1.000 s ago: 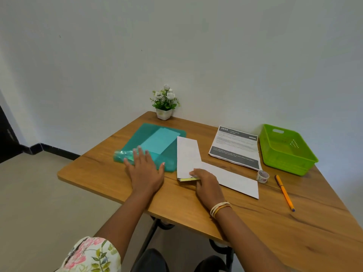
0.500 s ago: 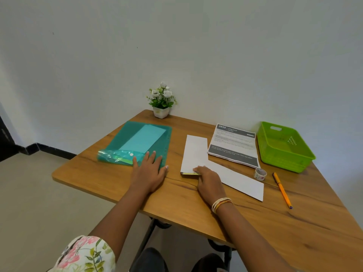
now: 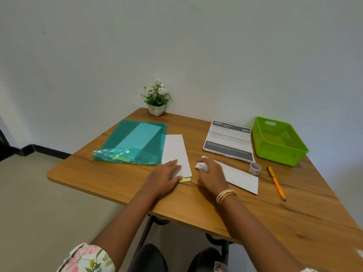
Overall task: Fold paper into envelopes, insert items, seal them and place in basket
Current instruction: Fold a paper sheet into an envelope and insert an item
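A white printed paper sheet with dark grey bands [image 3: 228, 141] lies just left of the bright green plastic basket [image 3: 279, 142]. In its top grey band stands the number "2659" in white. The words beside the number, the small lines under it and the lines in the bottom grey band are too blurred to read.

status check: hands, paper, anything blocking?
Left hand flat on folded white paper. Right hand curled at second white sheet, grip unclear. Green basket unobstructed; tape roll and pen lie between.
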`<action>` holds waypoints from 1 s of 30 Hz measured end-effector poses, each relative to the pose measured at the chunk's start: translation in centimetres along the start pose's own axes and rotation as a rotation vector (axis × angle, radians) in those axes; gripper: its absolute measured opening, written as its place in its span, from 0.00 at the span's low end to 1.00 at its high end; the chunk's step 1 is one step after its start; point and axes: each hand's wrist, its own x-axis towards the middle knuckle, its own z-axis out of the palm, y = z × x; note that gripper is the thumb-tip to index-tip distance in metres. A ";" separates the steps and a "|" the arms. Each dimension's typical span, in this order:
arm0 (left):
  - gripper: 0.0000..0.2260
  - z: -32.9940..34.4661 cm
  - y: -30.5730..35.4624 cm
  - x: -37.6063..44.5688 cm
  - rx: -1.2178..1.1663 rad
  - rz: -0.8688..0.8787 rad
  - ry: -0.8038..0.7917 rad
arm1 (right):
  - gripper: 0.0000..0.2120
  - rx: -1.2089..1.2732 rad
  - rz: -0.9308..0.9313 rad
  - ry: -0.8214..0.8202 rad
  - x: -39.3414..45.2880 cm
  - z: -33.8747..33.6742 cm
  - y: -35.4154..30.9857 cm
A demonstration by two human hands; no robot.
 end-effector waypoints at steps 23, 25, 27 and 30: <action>0.14 0.0 3.2 -0.2 0.047 0.384 0.503 | 0.22 -0.109 -0.297 -0.091 -2.1 0.2 -1.7; 0.13 0.1 3.4 -0.1 0.080 0.367 0.519 | 0.21 0.045 -0.216 -0.087 -2.5 -0.4 -1.9; 0.07 0.6 3.2 -0.1 0.083 0.326 0.527 | 0.19 0.078 -0.160 -0.045 -2.5 -0.7 -1.9; 0.04 1.2 3.4 -0.6 0.087 0.314 0.535 | 0.21 -0.038 -0.135 -0.065 -2.4 -1.0 -1.5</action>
